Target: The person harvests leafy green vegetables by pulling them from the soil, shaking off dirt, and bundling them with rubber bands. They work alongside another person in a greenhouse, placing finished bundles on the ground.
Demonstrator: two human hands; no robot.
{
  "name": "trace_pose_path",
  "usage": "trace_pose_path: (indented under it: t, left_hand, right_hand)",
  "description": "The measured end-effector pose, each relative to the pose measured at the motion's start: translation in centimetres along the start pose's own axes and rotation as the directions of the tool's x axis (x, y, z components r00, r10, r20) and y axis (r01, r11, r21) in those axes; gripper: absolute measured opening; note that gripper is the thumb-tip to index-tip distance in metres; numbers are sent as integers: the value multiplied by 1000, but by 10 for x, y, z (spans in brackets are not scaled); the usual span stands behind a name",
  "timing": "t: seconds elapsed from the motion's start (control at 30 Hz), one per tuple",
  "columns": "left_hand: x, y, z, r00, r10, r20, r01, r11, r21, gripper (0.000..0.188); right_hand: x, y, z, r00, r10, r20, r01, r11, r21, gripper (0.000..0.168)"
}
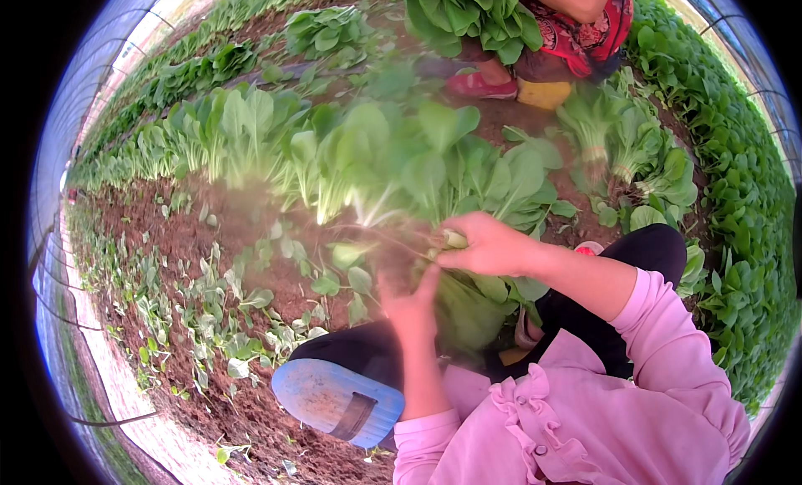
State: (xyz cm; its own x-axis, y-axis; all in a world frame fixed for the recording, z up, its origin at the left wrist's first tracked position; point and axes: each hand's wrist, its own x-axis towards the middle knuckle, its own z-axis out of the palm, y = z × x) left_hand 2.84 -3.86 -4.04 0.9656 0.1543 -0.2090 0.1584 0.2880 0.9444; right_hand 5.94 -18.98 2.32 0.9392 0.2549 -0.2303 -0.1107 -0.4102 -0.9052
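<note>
My right hand (482, 244) pinches the pale stem ends of some leafy greens near the middle of the view. Beside and below it, my left hand (408, 306) is held close to the roots, partly blurred, and whether it grips anything is unclear. Broad green leaves (470, 312) hang between my forearms, below my right hand. Just ahead of the hands stands a row of leafy greens (369, 153) with pale stems, rooted in brown soil. To the right, tied bunches of greens (633, 159) lie on the ground.
A person in a red patterned garment (589, 34) squats ahead by a large heap of greens (470, 15). A blue knee pad (338, 400) is on my left leg. Loose leaves and small plants (232, 341) litter the soil at left. Dense greens (745, 234) grow along the right, inside a plastic-covered tunnel.
</note>
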Motion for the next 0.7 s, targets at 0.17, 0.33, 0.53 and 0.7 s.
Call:
trace_pose_path:
  t: [0.17, 0.33, 0.53, 0.7]
  left_hand:
    - [-2, -2, 5, 1000, 10, -11, -11, 997, -79, 56]
    - [7, -15, -8, 998, 8, 67, 1, 992, -124, 57]
    - [4, -13, -6, 986, -50, 157, 44, 998, 42, 79]
    - [-1, -17, -4, 990, 5, 141, -22, 992, 122, 97]
  right_hand:
    - [0, 12, 16, 990, 4, -144, 6, 997, 72, 29]
    - [-6, 12, 14, 993, 85, -76, -81, 995, 60, 30]
    - [-7, 16, 24, 960, 243, -142, -176, 911, 373, 24]
    - [-12, 1, 28, 946, 302, -119, -195, 820, 538, 25]
